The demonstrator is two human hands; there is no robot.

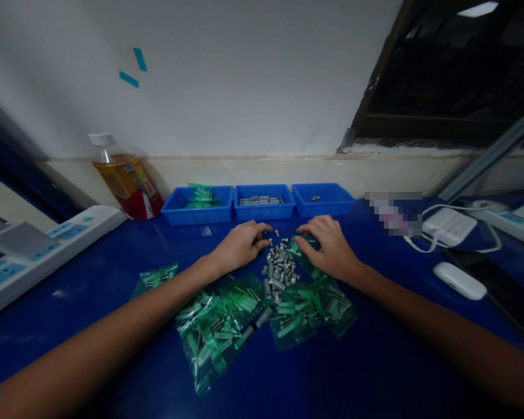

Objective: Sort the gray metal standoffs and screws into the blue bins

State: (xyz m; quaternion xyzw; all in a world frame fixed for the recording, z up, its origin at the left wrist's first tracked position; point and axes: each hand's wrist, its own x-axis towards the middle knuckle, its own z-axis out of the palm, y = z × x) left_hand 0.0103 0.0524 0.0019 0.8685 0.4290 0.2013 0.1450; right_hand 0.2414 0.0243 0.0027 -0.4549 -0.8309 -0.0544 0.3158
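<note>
My left hand (240, 247) rests on the blue table left of a heap of small metal screws and standoffs (281, 266). Its thumb and index finger are apart, with a loose screw (276, 233) just beyond the fingertips. On the heap's other side is my right hand (327, 247), its thumb and fingers curved but apart, over a green plastic bag (295, 248) that it partly covers. More green bags of metal parts (220, 326) lie below the left wrist, and others (310, 308) below the right hand.
Three blue bins stand along the wall: the left bin (196, 216) holds a green bag, the middle bin (264, 212) metal rods, the right bin (325, 208) a few small pieces. A bottle (128, 180) and power strip (76, 233) are left; a white case (459, 280), phone and cables right.
</note>
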